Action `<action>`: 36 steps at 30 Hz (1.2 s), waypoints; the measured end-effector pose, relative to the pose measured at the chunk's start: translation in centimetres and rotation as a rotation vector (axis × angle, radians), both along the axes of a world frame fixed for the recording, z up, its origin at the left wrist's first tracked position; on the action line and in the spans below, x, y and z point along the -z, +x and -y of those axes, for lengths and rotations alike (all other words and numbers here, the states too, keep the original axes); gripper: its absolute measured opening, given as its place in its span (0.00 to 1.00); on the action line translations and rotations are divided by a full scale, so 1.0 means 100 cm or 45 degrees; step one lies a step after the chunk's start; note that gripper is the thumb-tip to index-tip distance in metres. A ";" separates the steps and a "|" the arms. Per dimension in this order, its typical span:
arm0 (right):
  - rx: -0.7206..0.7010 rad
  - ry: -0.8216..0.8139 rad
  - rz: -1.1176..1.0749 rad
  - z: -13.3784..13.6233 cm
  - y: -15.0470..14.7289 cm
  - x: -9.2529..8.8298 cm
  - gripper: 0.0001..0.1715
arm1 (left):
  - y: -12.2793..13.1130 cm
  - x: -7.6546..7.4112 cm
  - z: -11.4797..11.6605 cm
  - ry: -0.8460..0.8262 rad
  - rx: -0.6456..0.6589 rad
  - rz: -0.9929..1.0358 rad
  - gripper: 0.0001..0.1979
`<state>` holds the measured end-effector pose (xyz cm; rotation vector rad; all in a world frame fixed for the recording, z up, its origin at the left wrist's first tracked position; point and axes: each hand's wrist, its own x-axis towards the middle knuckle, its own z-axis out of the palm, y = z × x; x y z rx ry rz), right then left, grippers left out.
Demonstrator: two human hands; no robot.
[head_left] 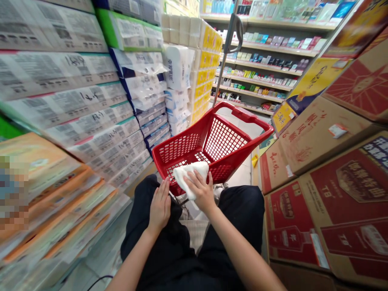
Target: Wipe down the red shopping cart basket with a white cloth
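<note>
A red plastic shopping basket (230, 121) stands on the floor in front of my knees, empty inside. My right hand (201, 192) presses a white cloth (189, 171) flat against the basket's near rim, fingers stretched over it. My left hand (160, 206) rests flat on my left thigh in black trousers, fingers together and extended, just beside the basket's near corner. It holds nothing.
Stacked packs of tissue and paper (91, 109) wall the left side of the narrow aisle. Cardboard cartons (327, 169) are piled on the right. Shelves of small goods (266, 60) stand at the far end. A grey metal handle (235, 28) rises behind the basket.
</note>
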<state>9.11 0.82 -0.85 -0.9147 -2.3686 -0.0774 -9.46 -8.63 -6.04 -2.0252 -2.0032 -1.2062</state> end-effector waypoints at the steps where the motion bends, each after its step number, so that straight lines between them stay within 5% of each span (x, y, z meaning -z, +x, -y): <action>1: 0.066 0.027 -0.006 -0.014 0.015 -0.002 0.26 | 0.001 -0.002 0.000 -0.005 -0.003 0.018 0.28; 7: 0.377 0.031 -0.008 -0.063 0.067 -0.020 0.29 | 0.005 -0.002 -0.002 0.019 -0.011 0.079 0.28; 10: 0.377 -0.054 -0.009 -0.040 0.044 -0.021 0.30 | 0.006 0.001 -0.002 0.029 -0.027 0.086 0.28; 16: 0.051 -0.209 0.026 0.033 -0.033 -0.003 0.34 | 0.004 0.007 0.000 0.024 -0.013 0.036 0.28; 19: -0.048 -0.173 0.020 0.043 -0.046 0.004 0.34 | 0.000 0.010 0.000 0.016 -0.011 -0.016 0.28; 24: -0.135 -0.064 0.097 0.008 -0.008 0.002 0.34 | -0.002 0.005 -0.001 0.020 0.006 0.002 0.28; 30: 0.173 -0.042 0.047 -0.051 0.060 -0.018 0.33 | 0.001 0.000 -0.001 0.021 0.009 0.051 0.28; 36: 0.155 -0.129 0.016 -0.027 0.028 -0.021 0.35 | 0.005 -0.002 0.000 0.037 -0.008 0.090 0.28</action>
